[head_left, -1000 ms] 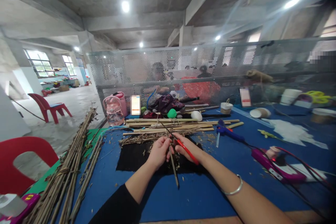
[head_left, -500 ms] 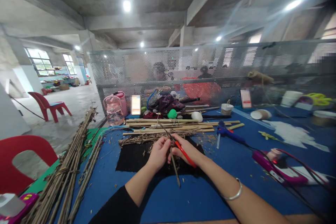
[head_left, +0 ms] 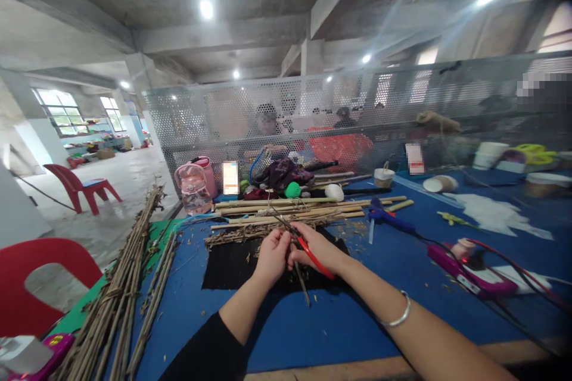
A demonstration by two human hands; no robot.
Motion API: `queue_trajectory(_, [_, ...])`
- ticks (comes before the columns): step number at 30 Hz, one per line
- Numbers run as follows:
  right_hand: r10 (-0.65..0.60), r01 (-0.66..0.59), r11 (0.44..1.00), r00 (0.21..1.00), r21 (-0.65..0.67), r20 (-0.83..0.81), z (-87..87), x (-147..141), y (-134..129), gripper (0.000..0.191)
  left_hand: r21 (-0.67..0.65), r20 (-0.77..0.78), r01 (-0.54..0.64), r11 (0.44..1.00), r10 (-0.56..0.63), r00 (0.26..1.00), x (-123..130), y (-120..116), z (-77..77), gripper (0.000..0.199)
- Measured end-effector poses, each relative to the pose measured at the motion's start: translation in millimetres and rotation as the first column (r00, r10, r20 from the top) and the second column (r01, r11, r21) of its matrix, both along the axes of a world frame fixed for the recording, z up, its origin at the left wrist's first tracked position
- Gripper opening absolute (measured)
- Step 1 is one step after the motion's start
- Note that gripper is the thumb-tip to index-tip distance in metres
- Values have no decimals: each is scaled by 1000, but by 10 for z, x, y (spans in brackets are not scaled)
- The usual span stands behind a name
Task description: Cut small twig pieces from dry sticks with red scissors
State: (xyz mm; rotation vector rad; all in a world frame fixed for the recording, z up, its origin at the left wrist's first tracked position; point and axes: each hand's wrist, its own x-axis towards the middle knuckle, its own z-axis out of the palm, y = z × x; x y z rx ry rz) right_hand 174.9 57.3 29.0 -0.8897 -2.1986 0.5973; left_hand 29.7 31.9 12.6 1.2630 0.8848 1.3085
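With the dry stem pinched by the left hand, the red-handled scissors gripped in the right hand just beside it should be angled clear of the left fingertips.

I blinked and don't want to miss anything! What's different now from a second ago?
Very little. The view tipped slightly, so things on the right sit higher. The thumb of the right hand seems to have shifted left, over the stick. Nothing was let go: that hand still has the scissors, the left hand still pinches the stick. The bundled stems stayed put.
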Motion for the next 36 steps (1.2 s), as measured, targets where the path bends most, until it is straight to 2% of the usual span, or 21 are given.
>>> queue_trajectory(9, [94, -103, 980, 994, -170, -63, 43, -33, -93, 60, 0, 47, 80, 997, -80, 996, 32, -35, 29, 40])
queue_trajectory(13, [27, -29, 997, 999, -72, -34, 15, -14, -41, 64, 10, 25, 85, 996, -85, 996, 38, -59, 65, 39])
queue_trajectory(19, [-76, 77, 994, 997, 82, -20, -24, -16, 13, 71, 15, -29, 21, 1000, -21, 999, 51, -59, 64, 39])
queue_trajectory(27, [-93, 93, 995, 996, 34, 16, 90, -24, -49, 60, 39, -40, -42, 998, 43, 998, 48, -84, 95, 36])
queue_trajectory(36, [-185, 179, 982, 978, 64, 93, -18, -20, 15, 59, 14, -60, -41, 999, 42, 997, 24, -51, 35, 35])
